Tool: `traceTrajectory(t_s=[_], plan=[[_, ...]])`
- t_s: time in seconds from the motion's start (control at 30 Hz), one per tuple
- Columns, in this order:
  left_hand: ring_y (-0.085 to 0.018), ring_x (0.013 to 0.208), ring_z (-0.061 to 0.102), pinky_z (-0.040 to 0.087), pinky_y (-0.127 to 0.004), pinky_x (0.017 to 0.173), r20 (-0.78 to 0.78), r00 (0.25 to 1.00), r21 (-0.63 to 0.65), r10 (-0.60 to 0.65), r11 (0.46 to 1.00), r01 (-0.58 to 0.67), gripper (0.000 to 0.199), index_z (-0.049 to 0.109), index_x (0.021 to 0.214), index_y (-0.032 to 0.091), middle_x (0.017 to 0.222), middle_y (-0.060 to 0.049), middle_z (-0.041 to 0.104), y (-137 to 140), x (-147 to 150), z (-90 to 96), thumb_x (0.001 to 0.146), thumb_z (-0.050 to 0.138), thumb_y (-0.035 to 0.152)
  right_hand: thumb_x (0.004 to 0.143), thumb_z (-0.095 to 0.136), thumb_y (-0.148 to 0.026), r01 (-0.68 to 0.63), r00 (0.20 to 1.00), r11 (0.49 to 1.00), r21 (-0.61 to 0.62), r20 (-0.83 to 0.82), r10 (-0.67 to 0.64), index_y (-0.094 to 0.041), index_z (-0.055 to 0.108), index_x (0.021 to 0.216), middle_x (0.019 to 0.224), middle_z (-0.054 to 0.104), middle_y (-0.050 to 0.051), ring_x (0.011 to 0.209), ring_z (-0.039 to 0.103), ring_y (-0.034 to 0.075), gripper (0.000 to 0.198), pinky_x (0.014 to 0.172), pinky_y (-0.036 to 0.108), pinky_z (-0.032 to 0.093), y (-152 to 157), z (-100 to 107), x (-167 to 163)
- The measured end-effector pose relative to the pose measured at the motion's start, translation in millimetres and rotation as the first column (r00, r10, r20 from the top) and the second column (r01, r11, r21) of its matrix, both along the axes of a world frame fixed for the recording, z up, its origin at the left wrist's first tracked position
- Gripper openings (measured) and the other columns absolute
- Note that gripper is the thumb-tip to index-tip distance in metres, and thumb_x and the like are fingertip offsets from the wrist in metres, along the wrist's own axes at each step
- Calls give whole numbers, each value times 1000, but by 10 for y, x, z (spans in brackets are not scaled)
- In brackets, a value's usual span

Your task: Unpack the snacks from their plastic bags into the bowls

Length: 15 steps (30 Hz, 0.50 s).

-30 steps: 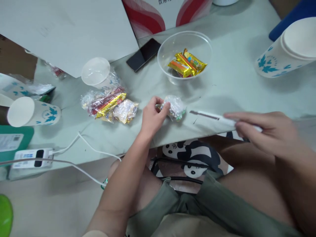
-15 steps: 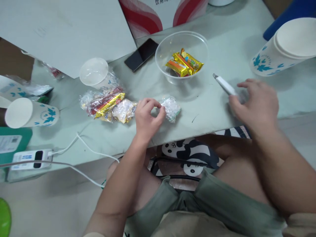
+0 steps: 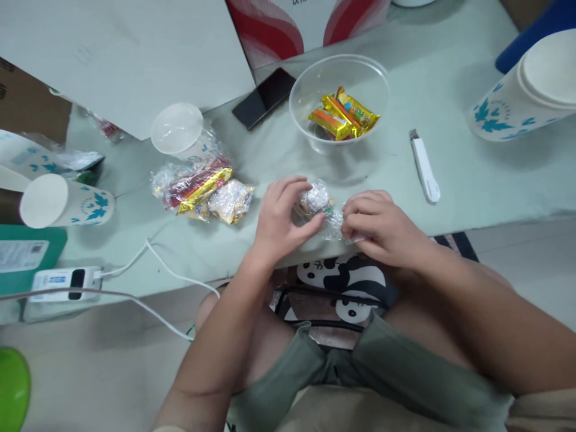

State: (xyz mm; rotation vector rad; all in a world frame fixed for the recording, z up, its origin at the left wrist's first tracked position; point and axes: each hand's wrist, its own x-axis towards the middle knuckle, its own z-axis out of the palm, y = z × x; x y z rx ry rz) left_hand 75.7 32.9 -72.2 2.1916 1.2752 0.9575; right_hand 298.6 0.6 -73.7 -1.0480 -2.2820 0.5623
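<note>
A small bundle in clear plastic wrap (image 3: 316, 197) lies at the table's front edge, between my hands. My left hand (image 3: 284, 221) curves around its left side, thumb and fingers spread apart; whether the fingertips touch it is hard to see. My right hand (image 3: 382, 227) has its fingers pinched on the loose end of the wrap, to the right of the bundle. A white box cutter (image 3: 424, 168) lies on the table beyond my right hand. To the left of my left hand sit more wrapped snacks (image 3: 200, 189) with red and gold packets.
A clear plastic bowl (image 3: 294, 117) holds several gold snack packets. Behind it lie a black phone (image 3: 264, 98) and a large white box (image 3: 135, 54). Paper cups (image 3: 499, 114) lie at the right, with others (image 3: 87, 207) at the left. A white cable (image 3: 171, 273) hangs over the front edge.
My right hand has let go of the box cutter and moved left to the plastic wrap. My left hand has opened from a pinch and shifted slightly right around the bundle.
</note>
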Motion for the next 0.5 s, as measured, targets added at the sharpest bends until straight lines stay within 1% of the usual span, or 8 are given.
traceTrajectory(t_s=[0.03,0.07,0.13,0.17,0.23,0.3,0.4,0.5], plan=[[-27,114,66,50,-43,101,-37,999,-29,-24,999,23,30,65,101,23,119,-8,73,36,-13,-15,77,76,36,73,50,-8,0,1000,1000,-2,10,0,-24,61,77,84,66,1,89,62,22,19,84,39,38,3,-3,33],[-27,117,65,49,-43,103,-50,998,-54,-36,998,34,29,65,101,23,123,-9,72,63,-20,-29,77,76,35,72,50,-8,1,1000,1000,-8,21,-1,-24,60,76,84,66,1,90,62,22,19,84,39,38,5,-5,64],[-23,109,68,51,-40,99,2,1000,-93,1,996,-1,12,66,93,22,114,-7,74,95,-25,-50,83,68,29,71,50,-8,19,999,1000,-23,47,-18,-24,59,75,85,67,2,93,63,23,19,85,40,38,6,-3,120],[-21,101,69,52,-38,94,55,998,-120,43,992,-36,6,66,89,22,104,-6,75,106,-26,-57,86,64,28,71,50,-9,34,998,999,-29,59,-32,-24,58,75,85,67,2,94,63,24,18,86,41,38,8,0,148],[-18,84,69,55,-33,81,182,972,-199,149,974,-112,13,63,81,22,85,-3,73,134,-42,-68,89,60,32,70,49,-9,71,994,997,-34,90,-68,-24,57,75,85,67,2,97,64,25,17,86,42,38,21,12,214],[-14,71,66,53,-28,67,297,916,-295,268,939,-179,15,58,79,23,74,0,66,179,-84,-83,88,61,34,70,49,-10,121,985,992,-20,124,-118,-24,57,75,85,68,2,101,65,27,17,88,44,37,50,22,302],[-11,60,61,47,-23,54,395,818,-381,419,884,-269,10,51,85,25,70,4,60,264,-190,-127,82,60,23,72,50,-11,248,957,967,53,140,-253,-24,57,72,83,70,2,108,65,30,15,92,48,35,111,13,465],[-11,55,58,45,-23,50,389,798,-413,461,861,-296,22,48,92,27,71,5,59,314,-295,-179,76,58,15,74,51,-12,369,916,921,128,114,-384,-23,57,67,82,71,2,111,65,32,15,97,52,33,161,-20,618]])
